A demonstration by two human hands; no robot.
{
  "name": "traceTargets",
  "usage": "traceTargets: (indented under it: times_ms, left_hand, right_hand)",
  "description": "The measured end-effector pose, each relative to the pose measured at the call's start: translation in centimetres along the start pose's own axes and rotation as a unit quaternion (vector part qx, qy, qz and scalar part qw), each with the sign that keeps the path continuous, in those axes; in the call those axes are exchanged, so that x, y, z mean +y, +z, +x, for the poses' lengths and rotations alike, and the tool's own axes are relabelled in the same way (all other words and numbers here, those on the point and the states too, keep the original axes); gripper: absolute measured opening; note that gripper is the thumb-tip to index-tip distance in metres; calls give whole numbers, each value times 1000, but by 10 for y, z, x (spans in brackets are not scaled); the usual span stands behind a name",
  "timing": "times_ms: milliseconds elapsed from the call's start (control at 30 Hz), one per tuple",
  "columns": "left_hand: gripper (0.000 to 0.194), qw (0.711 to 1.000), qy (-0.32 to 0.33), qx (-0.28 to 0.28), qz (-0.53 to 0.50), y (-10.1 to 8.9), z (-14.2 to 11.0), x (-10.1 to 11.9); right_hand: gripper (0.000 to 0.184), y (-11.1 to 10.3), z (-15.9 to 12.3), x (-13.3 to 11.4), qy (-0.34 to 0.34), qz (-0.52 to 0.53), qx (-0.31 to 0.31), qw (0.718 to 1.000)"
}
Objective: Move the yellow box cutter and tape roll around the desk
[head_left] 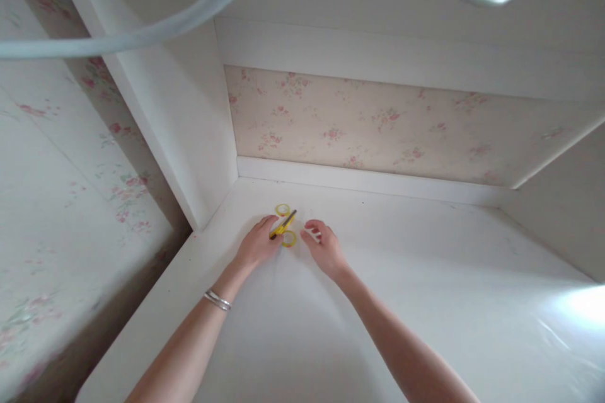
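A small pair of scissors with yellow handles (285, 224) lies on the white desk top (425, 302), near its back left corner. My left hand (258, 244) reaches to the scissors, and its curled fingers touch the dark blade end. My right hand (324, 249) is just right of the scissors. Its fingers are curled and pinched on something small and pale that I cannot make out. A silver bracelet (218, 300) sits on my left wrist.
The desk sits in a white alcove with a side panel (189, 126) on the left and floral wallpaper (368, 126) behind. A metal tube (142, 31) curves overhead. Glare falls on the desk at the right edge (581, 308).
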State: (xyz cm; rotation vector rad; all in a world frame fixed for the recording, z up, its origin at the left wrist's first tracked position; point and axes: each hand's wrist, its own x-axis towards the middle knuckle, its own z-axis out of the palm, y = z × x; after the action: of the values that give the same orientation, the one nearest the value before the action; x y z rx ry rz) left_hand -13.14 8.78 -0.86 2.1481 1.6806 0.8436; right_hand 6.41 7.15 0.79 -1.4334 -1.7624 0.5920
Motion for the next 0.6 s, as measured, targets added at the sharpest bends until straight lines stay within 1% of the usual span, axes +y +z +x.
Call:
traceTargets:
  times_ms: [33, 100, 167, 200, 267, 367, 533, 600]
  left_hand:
    - [51, 1000, 15, -26, 9, -1, 8, 1]
    - [59, 995, 39, -87, 22, -3, 23, 4]
    - [62, 987, 58, -146, 28, -5, 37, 5]
    - [62, 983, 66, -168, 32, -7, 43, 6]
    - [61, 978, 74, -190, 48, -9, 50, 6]
    - [59, 976, 62, -192, 77, -10, 53, 8]
    - [40, 969, 91, -214, 81, -11, 59, 17]
    - [39, 969, 77, -219, 86, -12, 65, 19]
  right_hand:
    - [25, -6, -18, 8, 3, 29, -7, 1000]
    - [25, -17, -49, 21, 31, 70, -17, 997]
    - [26, -25, -70, 30, 44, 95, -19, 994]
    - [26, -27, -76, 33, 45, 103, -19, 993]
    - [26, -31, -80, 35, 43, 111, -21, 993]
    - [25, -32, -76, 34, 35, 111, -37, 992]
    - [23, -33, -73, 35, 22, 127, -59, 990]
    - [23, -34, -74, 37, 18, 131, -57, 990]
